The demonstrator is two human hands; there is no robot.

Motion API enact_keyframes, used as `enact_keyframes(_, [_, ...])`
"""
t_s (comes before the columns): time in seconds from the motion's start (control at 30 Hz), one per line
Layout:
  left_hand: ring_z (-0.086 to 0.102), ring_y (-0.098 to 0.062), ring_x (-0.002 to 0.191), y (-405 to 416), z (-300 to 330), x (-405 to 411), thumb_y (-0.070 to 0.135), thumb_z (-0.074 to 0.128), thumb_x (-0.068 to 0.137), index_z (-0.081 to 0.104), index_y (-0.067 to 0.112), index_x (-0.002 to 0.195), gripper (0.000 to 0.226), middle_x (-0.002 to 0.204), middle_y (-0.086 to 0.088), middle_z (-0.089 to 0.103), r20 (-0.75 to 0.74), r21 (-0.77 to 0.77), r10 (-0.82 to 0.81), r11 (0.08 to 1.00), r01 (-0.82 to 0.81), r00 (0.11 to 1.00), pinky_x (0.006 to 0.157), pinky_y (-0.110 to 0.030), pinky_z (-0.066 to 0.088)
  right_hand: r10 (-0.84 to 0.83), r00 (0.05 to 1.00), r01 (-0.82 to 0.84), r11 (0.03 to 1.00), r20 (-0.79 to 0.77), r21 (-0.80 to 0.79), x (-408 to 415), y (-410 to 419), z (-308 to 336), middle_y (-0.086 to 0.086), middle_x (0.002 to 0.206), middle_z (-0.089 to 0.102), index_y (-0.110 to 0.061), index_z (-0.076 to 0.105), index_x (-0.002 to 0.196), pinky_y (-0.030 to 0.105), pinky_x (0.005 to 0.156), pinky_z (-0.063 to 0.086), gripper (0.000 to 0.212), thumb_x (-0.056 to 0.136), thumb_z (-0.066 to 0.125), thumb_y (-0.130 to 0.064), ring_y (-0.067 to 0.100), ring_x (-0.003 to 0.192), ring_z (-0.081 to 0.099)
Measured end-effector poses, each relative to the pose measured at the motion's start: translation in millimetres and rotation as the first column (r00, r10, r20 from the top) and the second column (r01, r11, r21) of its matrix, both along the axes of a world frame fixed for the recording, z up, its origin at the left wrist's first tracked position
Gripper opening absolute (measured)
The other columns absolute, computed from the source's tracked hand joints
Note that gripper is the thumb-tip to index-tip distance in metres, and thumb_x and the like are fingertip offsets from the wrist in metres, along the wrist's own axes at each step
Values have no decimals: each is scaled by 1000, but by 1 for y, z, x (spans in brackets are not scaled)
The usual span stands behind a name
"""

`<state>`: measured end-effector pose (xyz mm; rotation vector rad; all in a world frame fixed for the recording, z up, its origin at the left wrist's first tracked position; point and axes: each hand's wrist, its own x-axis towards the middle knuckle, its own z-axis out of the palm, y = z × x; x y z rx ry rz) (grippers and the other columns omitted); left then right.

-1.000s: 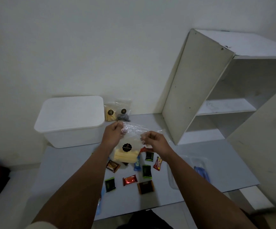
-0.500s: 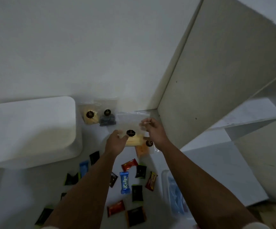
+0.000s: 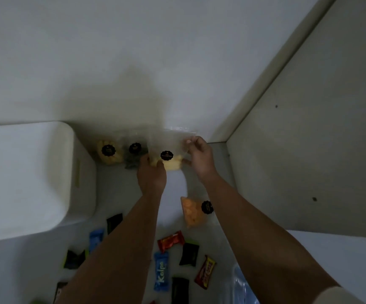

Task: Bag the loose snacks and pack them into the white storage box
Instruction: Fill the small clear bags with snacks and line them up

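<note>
In the head view, both hands hold one clear plastic bag of pale yellow snacks with a round black label (image 3: 169, 159) at the far side of the pale grey bench (image 3: 116, 189), close to the white wall (image 3: 133, 62). The left hand (image 3: 151, 175) is closed on the bag's lower left corner, fingers curled around the filled part. The right hand (image 3: 199, 157) pinches the bag's upper right edge between thumb and fingertips, so the empty upper part of the bag stands up against the wall.

Just left of this bag, two more clear labelled bags lean at the wall: one with yellow snacks (image 3: 108, 152), and beside it one with dark contents (image 3: 133, 155), which touches the held bag's left side. The white plastic storage box with its lid on (image 3: 24, 178) stands at the left of the bench, near the yellow bag.

Between the forearms and nearer the person, a clear bag of orange snacks with a black label (image 3: 192, 212) lies flat on the bench. Loose wrapped snacks are scattered nearer still: a red wrapper (image 3: 170, 240), a blue "Kalpa" wrapper (image 3: 161, 274), a red-and-yellow bar (image 3: 205, 272), a second blue wrapper (image 3: 96, 239), and several black ones (image 3: 189, 254). A white cabinet side panel (image 3: 309, 150) rises at the right.
</note>
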<state>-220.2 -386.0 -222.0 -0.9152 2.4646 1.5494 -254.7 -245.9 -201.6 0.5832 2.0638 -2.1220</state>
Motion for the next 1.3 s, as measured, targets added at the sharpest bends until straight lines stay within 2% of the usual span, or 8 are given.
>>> enact_keyframes(0.17, [59, -29, 120, 4, 5, -1, 12, 61, 94, 53, 11, 138, 45, 132, -11, 63, -81, 49, 109, 993, -105, 991, 89, -25, 39, 24, 1000, -24, 1000, 13, 7, -11, -2, 1, -8, 92, 66, -26, 71, 101, 47, 92, 57, 9, 97, 63, -25, 13, 94, 63])
enact_keyframes(0.33, [53, -29, 128, 1, 13, 17, 13, 64, 92, 48, 7, 142, 52, 139, -13, 57, -73, 27, 111, 994, -109, 991, 105, -36, 44, 37, 999, -45, 971, 37, 234, 15, 12, 17, 0, 117, 69, -15, 60, 136, 22, 95, 51, 37, 99, 62, -19, 11, 108, 62])
enact_keyframes(0.53, [62, -25, 103, 9, 23, 64, 30, 65, 91, 56, 16, 130, 42, 119, -4, 61, 229, 99, -290, 957, 274, 929, 87, -31, 51, -79, 985, -44, 740, 152, 671, 100, 54, 28, 12, 141, 54, -21, 49, 145, 43, 105, 47, 50, 96, 56, -25, 30, 129, 52])
enact_keyframes(0.67, [63, -26, 107, 22, 21, 93, 30, 67, 88, 59, 22, 126, 40, 121, -5, 63, 318, 224, -459, 886, 405, 829, 92, -38, 55, -124, 863, -263, 718, 489, 645, 146, 67, 15, 19, 149, 42, -19, 29, 153, 50, 106, 41, 69, 91, 56, -31, 39, 137, 40])
enact_keyframes(0.83, [63, -17, 76, 39, 26, 111, 20, 67, 84, 63, 13, 110, 27, 95, -6, 69, 307, 238, -512, 857, 457, 802, 71, -30, 50, -140, 867, -166, 823, 478, 542, 175, 85, 3, 17, 140, 58, -5, 47, 143, 36, 102, 45, 53, 93, 58, -17, 34, 127, 57])
enact_keyframes(1.0, [64, -29, 110, 36, 15, 117, 30, 71, 83, 60, 20, 127, 46, 125, -8, 63, 331, 251, -511, 858, 448, 793, 100, -45, 52, -157, 914, -77, 837, 373, 541, 182, 88, -1, 3, 115, 73, -14, 68, 116, 31, 92, 52, 27, 89, 67, -15, 25, 105, 69])
enact_keyframes(1.13, [61, -27, 114, 35, 25, 121, 28, 70, 89, 58, 21, 133, 46, 131, -7, 59, 323, 262, -506, 860, 439, 800, 102, -44, 50, -191, 936, 24, 872, 295, 489, 185, 87, -5, -6, 92, 73, -31, 61, 93, 43, 79, 62, 21, 84, 70, -15, 21, 77, 73])
enact_keyframes(1.3, [60, -28, 114, 25, 34, 134, 30, 71, 89, 59, 22, 132, 45, 132, -8, 57, 330, 303, -498, 860, 410, 802, 101, -44, 52, -148, 954, 47, 933, 260, 356, 190, 75, 8, 9, 82, 75, -18, 72, 73, 39, 67, 61, 17, 85, 76, -7, 19, 63, 70])
